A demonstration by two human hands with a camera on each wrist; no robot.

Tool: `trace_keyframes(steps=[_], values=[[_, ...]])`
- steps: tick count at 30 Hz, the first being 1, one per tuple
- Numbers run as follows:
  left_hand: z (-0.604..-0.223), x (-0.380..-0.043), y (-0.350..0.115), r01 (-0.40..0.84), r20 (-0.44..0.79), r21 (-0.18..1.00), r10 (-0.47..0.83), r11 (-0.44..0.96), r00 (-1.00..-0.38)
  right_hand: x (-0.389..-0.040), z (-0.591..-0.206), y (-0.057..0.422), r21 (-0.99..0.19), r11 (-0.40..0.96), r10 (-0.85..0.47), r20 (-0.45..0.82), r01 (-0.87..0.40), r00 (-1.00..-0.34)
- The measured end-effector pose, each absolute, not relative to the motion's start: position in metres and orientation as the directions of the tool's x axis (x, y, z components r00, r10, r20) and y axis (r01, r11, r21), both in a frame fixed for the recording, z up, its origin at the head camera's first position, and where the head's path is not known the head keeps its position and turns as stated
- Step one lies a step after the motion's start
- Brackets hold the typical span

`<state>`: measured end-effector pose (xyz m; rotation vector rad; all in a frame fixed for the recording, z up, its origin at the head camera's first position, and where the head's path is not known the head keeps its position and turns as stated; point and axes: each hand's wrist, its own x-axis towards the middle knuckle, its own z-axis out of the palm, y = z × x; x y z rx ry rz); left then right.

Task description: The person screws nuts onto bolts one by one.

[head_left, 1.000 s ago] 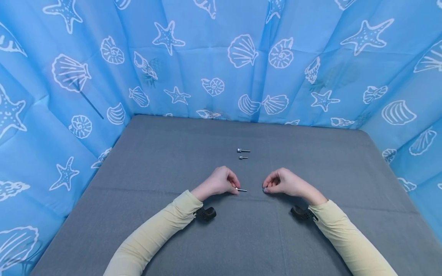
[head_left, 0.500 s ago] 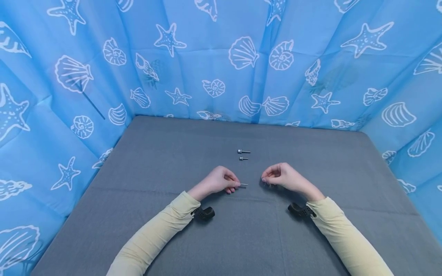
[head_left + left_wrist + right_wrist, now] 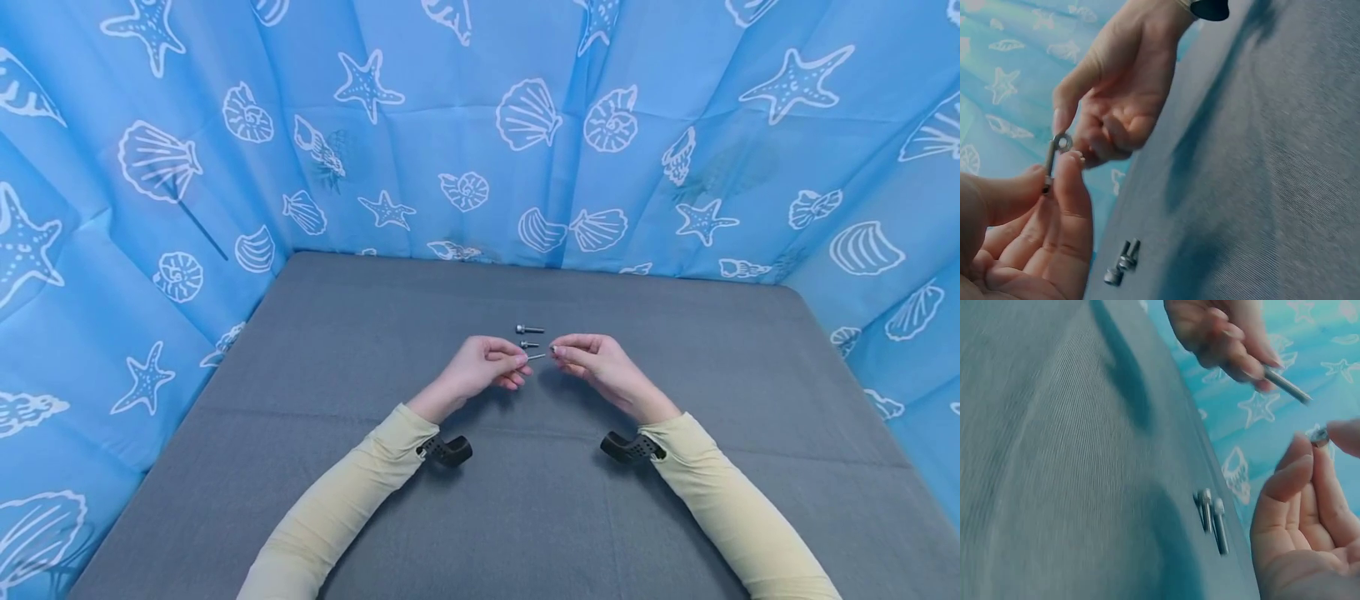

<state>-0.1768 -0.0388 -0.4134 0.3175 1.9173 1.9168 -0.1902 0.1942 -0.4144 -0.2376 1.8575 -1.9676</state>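
Observation:
My left hand [image 3: 480, 365] pinches a slim metal bolt [image 3: 1288, 385] between thumb and fingers, its shank pointing to the right. Facing it, my right hand [image 3: 603, 367] holds a small nut [image 3: 1063, 143] at its fingertips. Both hands are raised above the grey table. In the head view a narrow gap separates the bolt's tip from the nut; in the left wrist view they overlap. Just beyond the hands lie a longer bolt [image 3: 529, 329] and a shorter bolt [image 3: 529, 344], side by side with heads to the left.
The table [image 3: 375, 317] is covered in grey cloth with faint creases. Around its back and sides hangs a blue curtain [image 3: 465, 125] with white shell and starfish prints. Dark wrist mounts [image 3: 450, 451] stick out below the sleeves.
Both hands have lifted and moved forward, towards the two lying bolts. The right hand has come left, bringing the nut closer to the bolt in the left hand.

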Motion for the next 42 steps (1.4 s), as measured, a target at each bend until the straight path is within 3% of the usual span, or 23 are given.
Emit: trace_keyframes(steps=[7,14,27,42], values=[[-0.405,-0.181,-0.033,-0.056,-0.021,0.996,0.407,-0.076,-0.913,-0.192,-0.41,0.182,-0.911,-0.278,-0.395,-0.181,0.304,-0.901],[-0.402,-0.184,-0.03,-0.032,-0.002,0.996,0.348,-0.08,-0.937,-0.193,-0.408,0.178,-0.869,-0.377,-0.371,-0.177,0.322,-0.912],[-0.405,-0.184,-0.027,0.039,0.051,0.998,0.307,-0.046,-0.95,-0.19,-0.412,0.178,-0.885,-0.387,-0.384,-0.101,0.259,-0.918],[-0.402,-0.183,-0.03,0.007,0.035,0.996,0.312,-0.089,-0.95,-0.19,-0.413,0.18,-0.987,-0.157,-0.287,0.008,0.038,-0.958]])
